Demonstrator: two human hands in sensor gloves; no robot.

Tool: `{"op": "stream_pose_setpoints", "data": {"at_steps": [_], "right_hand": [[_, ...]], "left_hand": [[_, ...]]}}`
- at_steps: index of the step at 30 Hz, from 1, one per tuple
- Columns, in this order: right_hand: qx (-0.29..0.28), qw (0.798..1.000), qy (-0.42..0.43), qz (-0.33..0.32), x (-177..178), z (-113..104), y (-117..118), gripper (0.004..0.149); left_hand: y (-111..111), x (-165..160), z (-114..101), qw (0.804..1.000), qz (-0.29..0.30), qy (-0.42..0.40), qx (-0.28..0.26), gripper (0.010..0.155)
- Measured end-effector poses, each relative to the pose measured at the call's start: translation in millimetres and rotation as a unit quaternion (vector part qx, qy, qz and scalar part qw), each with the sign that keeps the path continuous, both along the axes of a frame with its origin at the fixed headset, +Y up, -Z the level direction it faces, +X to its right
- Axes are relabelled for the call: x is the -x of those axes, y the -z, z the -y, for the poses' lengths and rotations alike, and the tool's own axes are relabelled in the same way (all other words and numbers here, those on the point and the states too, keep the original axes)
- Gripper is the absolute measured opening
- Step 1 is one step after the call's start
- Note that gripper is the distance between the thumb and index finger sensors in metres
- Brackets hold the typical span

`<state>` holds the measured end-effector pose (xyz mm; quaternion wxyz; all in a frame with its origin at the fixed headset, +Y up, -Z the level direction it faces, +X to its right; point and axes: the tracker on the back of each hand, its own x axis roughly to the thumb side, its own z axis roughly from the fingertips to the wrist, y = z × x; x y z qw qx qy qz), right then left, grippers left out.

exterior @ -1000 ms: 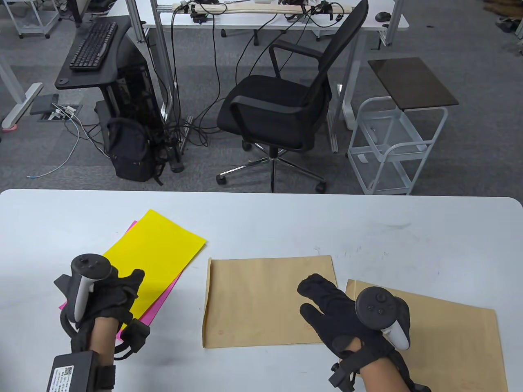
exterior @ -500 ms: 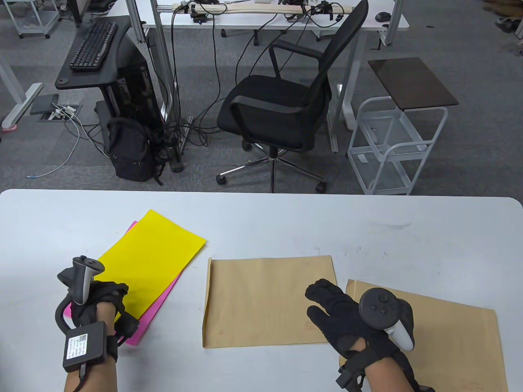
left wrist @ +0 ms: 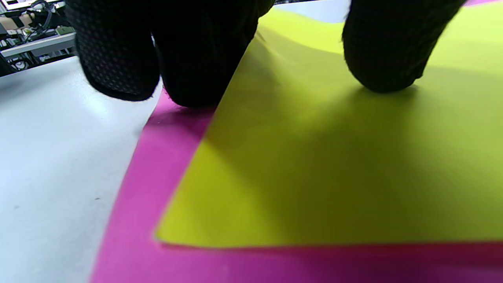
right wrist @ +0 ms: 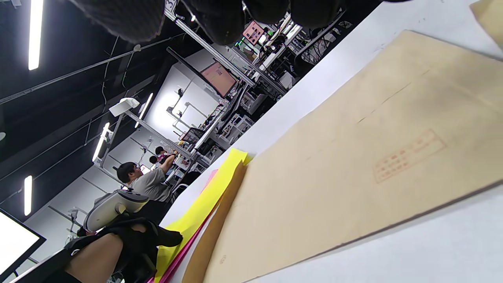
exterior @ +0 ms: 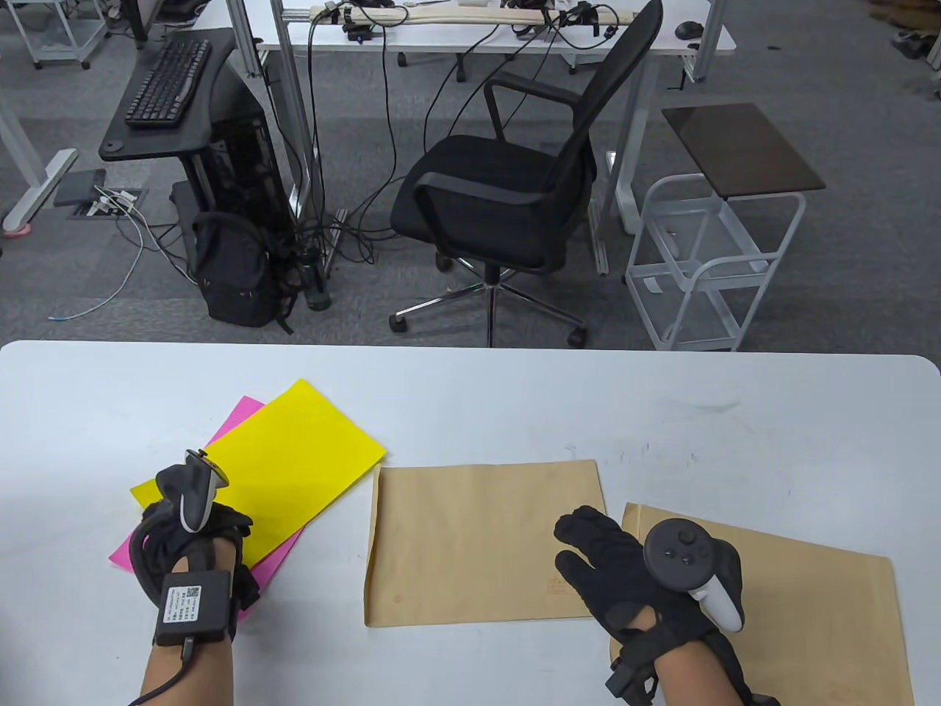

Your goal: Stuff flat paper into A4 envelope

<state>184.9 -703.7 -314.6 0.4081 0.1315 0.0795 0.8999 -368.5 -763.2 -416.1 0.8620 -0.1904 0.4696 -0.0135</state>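
Note:
A yellow sheet (exterior: pixel 301 448) lies on a pink sheet (exterior: pixel 239 410) at the table's left. My left hand (exterior: pixel 195 526) is at their near end. In the left wrist view the thumb (left wrist: pixel 387 51) presses on the yellow sheet (left wrist: pixel 314 165) and the other fingers (left wrist: pixel 196 59) sit at its edge on the pink sheet (left wrist: pixel 133 220). A tan A4 envelope (exterior: pixel 470 544) lies flat in the middle, its opening to the left. My right hand (exterior: pixel 599 555) is spread open at its right edge, and its fingertips (right wrist: pixel 220 19) are above the envelope (right wrist: pixel 353 165).
A second tan envelope (exterior: pixel 816 603) lies at the right, partly under my right wrist. The white table (exterior: pixel 470 390) has bare surface along its far half. An office chair (exterior: pixel 507 191) and a white cart (exterior: pixel 706 265) stand beyond the far edge.
My left hand turned and moved right. The yellow sheet slid right and turned with it, baring more of the pink sheet. My right hand shifted slightly right.

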Motion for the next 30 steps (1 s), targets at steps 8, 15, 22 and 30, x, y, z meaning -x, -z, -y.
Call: {"op": "stream_pose_setpoints", "data": {"at_steps": [8,15,22,30], "right_hand": [[0.007,1.000,-0.011,0.004,0,4,1,0.062],[0.011,1.000,-0.017,0.008,-2,3,2,0.063],[0.026,0.998,-0.047,0.020,-2,5,10,0.063],[0.087,0.978,-0.186,0.047,3,10,21,0.061]], "left_hand": [[-20,32,-1,0.967,-0.077,-0.171,-0.173,0.086],[-38,63,-19,0.893,-0.072,-0.353,-0.269,0.046],[-60,68,-54,0.854,-0.007,-0.377,-0.358,0.045],[-91,79,-80,0.830,0.018,-0.360,-0.426,0.045]]}}
